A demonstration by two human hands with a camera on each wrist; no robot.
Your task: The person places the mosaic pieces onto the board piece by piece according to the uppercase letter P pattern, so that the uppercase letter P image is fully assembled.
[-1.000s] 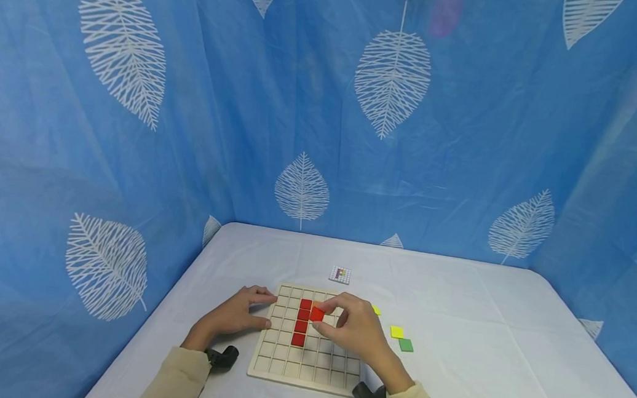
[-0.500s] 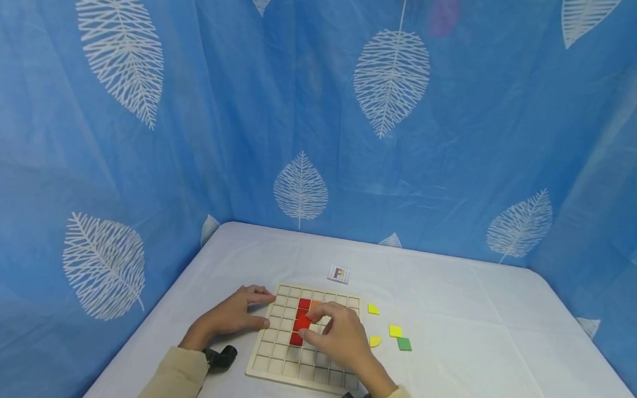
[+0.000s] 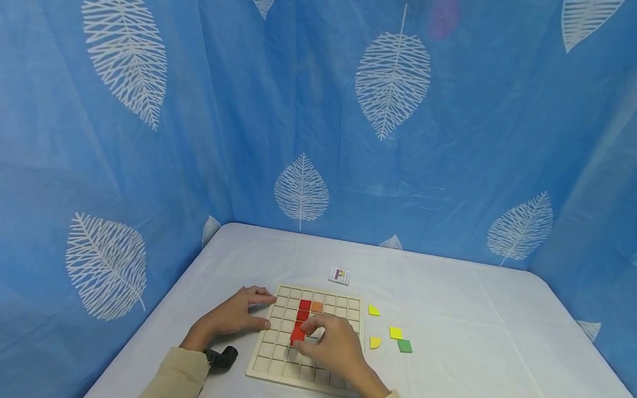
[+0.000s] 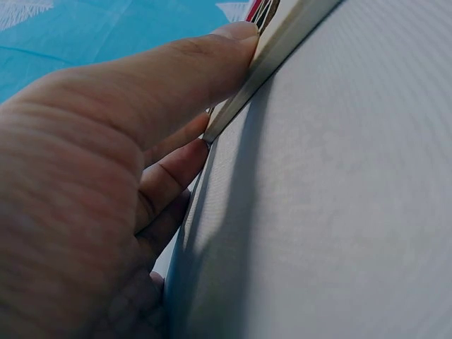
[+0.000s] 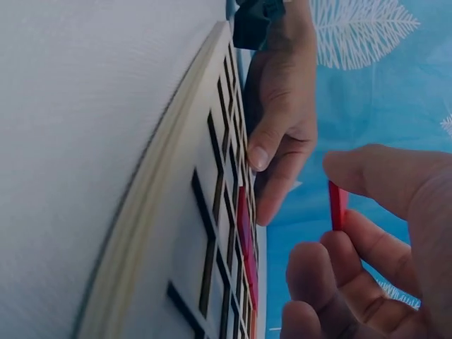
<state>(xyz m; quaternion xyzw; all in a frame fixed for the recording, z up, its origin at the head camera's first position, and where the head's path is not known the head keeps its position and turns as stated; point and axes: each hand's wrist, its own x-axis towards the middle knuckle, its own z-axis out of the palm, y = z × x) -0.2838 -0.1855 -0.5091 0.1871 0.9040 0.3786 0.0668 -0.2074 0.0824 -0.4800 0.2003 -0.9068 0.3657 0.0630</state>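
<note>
A pale wooden grid board [image 3: 268,366] lies on the table with a column of red square tiles [image 3: 304,309] and one orange tile [image 3: 317,307] in its cells. Between thumb and fingertip, my right hand [image 3: 337,346] pinches another red square tile [image 3: 298,332]; the right wrist view shows this tile [image 5: 338,205] held above the board surface. It covers the lower part of the red column in the head view. My left hand [image 3: 237,312] rests at the board's left edge, thumb and fingers extended and spread, touching the rim [image 4: 242,92].
Beyond the board lies a small pattern card [image 3: 339,275]. To its right are two yellow rounded pieces, one farther [image 3: 374,311] and one nearer, plus a yellow square [image 3: 395,332] touching a green square [image 3: 405,345]. A blue leaf-print curtain [image 3: 248,95] surrounds the white table.
My right hand has carried the red tile left and toward me, from near the orange tile to the lower end of the red column. The left hand stays in place.
</note>
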